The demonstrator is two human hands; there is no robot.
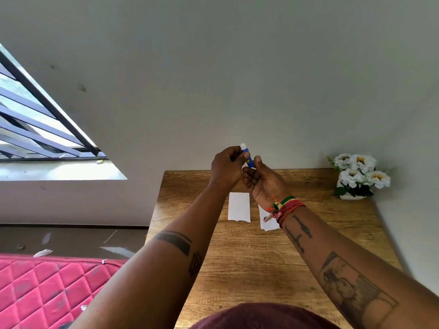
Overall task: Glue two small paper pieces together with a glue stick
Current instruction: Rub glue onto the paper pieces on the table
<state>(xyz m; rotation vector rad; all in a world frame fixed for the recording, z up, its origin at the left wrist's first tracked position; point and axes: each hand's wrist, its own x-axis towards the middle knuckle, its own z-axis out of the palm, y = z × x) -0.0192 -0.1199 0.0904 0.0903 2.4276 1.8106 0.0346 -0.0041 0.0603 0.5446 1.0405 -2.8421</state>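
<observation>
A blue glue stick [248, 158] with a white tip is held upright above the far end of the wooden table [249, 257]. My right hand [263, 181] grips its lower body. My left hand [226, 168] pinches its upper part, just under the white tip. Two small white paper pieces lie flat on the table beneath my hands: the left paper [239, 207] is fully visible, and the right paper [268, 223] is partly hidden by my right wrist and its bracelets.
A white pot of white flowers [358, 176] stands at the table's far right corner. A grey wall runs behind the table. To the left are a barred window [35, 119], a brown floor and a red quilted mattress [42, 290].
</observation>
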